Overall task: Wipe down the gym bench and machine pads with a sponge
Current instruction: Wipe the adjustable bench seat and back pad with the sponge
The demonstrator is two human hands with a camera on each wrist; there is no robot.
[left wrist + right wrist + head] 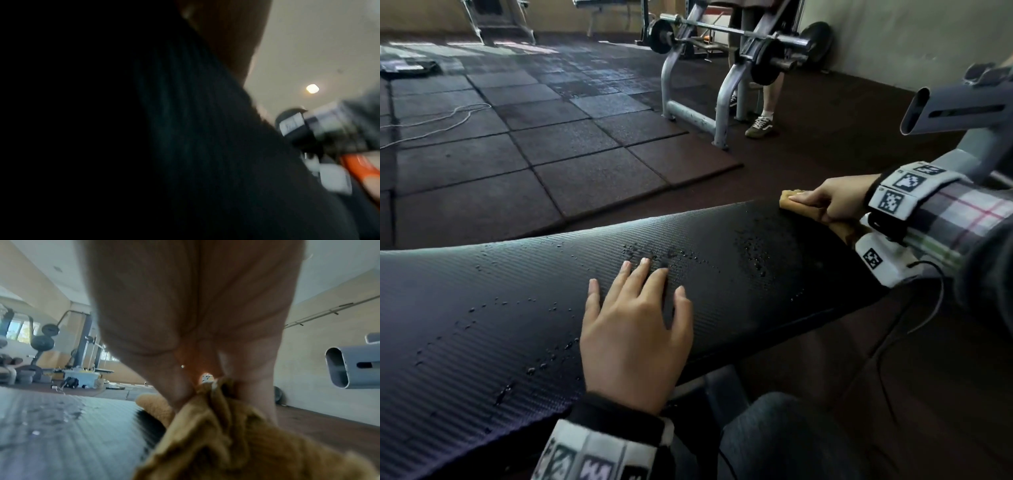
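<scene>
Head view: right hand (835,202) pinches a bunched tan cloth (796,202) at the bench pad's (482,342) far right edge, left hand (635,329) spread flat mid-pad. I'd press firm and drag along the ribs through the droplets (671,255). The pad's long axis runs left to right, narrowing rightward
</scene>
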